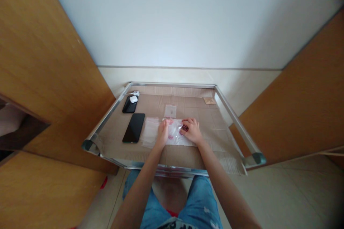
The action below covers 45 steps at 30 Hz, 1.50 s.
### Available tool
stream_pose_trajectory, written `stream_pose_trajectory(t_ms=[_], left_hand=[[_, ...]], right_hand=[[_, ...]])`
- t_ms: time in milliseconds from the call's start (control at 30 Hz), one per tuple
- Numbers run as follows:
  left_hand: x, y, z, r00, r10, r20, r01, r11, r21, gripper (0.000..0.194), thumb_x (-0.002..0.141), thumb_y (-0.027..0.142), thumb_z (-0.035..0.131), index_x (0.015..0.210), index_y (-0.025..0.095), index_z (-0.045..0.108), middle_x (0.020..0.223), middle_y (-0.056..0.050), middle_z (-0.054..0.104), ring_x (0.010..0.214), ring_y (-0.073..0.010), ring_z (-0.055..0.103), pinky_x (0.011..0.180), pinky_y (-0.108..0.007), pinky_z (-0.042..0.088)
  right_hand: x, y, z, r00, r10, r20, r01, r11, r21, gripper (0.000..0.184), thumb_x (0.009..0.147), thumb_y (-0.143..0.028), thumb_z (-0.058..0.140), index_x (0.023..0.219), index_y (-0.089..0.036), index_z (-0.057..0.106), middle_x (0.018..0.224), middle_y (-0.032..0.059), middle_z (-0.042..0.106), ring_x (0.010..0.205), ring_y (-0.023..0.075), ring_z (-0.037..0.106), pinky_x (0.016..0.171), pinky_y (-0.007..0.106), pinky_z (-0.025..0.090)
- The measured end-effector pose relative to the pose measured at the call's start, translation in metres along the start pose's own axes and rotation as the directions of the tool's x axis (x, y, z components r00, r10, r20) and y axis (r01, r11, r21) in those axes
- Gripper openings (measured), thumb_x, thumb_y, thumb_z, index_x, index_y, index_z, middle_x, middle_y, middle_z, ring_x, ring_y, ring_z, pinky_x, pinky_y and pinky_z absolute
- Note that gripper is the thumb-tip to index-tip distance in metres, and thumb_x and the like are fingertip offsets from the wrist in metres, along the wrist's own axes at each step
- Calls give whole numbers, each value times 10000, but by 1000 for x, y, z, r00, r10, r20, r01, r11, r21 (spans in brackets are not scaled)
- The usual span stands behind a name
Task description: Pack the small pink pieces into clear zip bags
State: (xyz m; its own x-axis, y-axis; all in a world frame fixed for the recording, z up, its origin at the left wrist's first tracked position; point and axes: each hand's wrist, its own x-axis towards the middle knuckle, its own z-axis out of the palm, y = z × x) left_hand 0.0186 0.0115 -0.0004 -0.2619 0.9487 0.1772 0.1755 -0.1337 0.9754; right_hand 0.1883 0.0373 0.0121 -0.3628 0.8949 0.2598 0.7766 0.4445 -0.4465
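Note:
A clear plastic bag (176,133) with small red marks lies in front of me on a white sheet. My left hand (162,132) is closed on its left side, fingers bent inward. On the bag's right side rests my right hand (192,131), its curled fingers gripping the plastic beside a cluster of small dark red pieces (185,127). Whether those pieces are inside the bag or on top, I cannot tell. To the left of my left hand lies a stack of clear bags (150,131). Just beyond both hands is a small clear packet (170,111).
Brown cardboard (215,132) lines a metal-framed table (236,118). On its left are a large black phone (133,128) and a smaller dark phone (130,106) bearing a white earbud case (133,99). A brown card (209,101) sits at the back right. Wooden panels flank the table.

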Motion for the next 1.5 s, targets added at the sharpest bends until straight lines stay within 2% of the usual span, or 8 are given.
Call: stream_pose_trajectory(t_ms=[300,433,600,700,933,1133,1300,1500], left_hand=[[-3,2,-2,1000,1,-5,-1,1000,-15,588,831,642,267,778,185,633,842,-79,672,839,-206,601,803,-340,450],[-3,3,-1,1000,7,-3,-7,1000,-12,570,843,616,267,785,185,635,835,-75,673,830,-201,601,791,-337,454],[-4,6,-1,998,55,37,-55,998,-11,566,831,629,289,770,188,638,832,-78,670,831,-202,599,797,-337,453],[-4,7,-1,994,84,63,-83,996,-18,539,832,619,315,782,191,638,848,-78,669,833,-202,598,802,-338,451],[-3,5,-1,992,93,82,-92,996,-8,499,845,584,331,775,195,636,834,-67,670,818,-197,598,789,-329,448],[-3,4,-1,995,78,65,-76,996,-37,453,844,551,370,761,186,625,830,-63,665,826,-194,600,791,-319,446],[-4,7,-1,997,64,42,-61,996,-66,424,840,522,405,774,171,635,842,-71,669,836,-193,606,794,-308,448],[-3,2,1,998,59,17,-58,997,-56,269,771,429,572,820,172,637,832,-63,665,798,-179,609,728,-273,454]], right_hand=[[0,0,-1,999,26,-21,-25,996,91,143,707,-296,653,839,-244,672,1078,42,620,1043,240,436,846,371,310],[2,5,-2,991,78,-110,-50,971,234,111,730,-315,621,792,-236,668,1003,41,644,988,228,494,864,371,328],[5,11,-2,952,192,-239,-60,880,471,212,772,-393,558,800,-208,655,866,49,669,877,207,569,840,351,382],[4,10,0,953,228,-201,-81,829,554,254,765,-429,553,808,-202,659,850,54,671,826,201,582,766,328,420],[3,8,6,986,131,-100,-47,806,590,293,782,-470,543,798,-207,671,797,45,653,745,182,586,687,297,454],[4,7,6,993,61,-96,5,817,576,320,800,-478,537,717,-194,657,748,42,648,732,176,590,708,298,454],[3,6,8,998,69,9,-55,697,715,310,767,-471,589,795,-167,647,708,29,642,567,127,562,556,250,443],[2,6,9,995,93,43,-90,587,804,262,743,-420,629,811,-168,615,648,6,620,516,112,543,513,239,432]])
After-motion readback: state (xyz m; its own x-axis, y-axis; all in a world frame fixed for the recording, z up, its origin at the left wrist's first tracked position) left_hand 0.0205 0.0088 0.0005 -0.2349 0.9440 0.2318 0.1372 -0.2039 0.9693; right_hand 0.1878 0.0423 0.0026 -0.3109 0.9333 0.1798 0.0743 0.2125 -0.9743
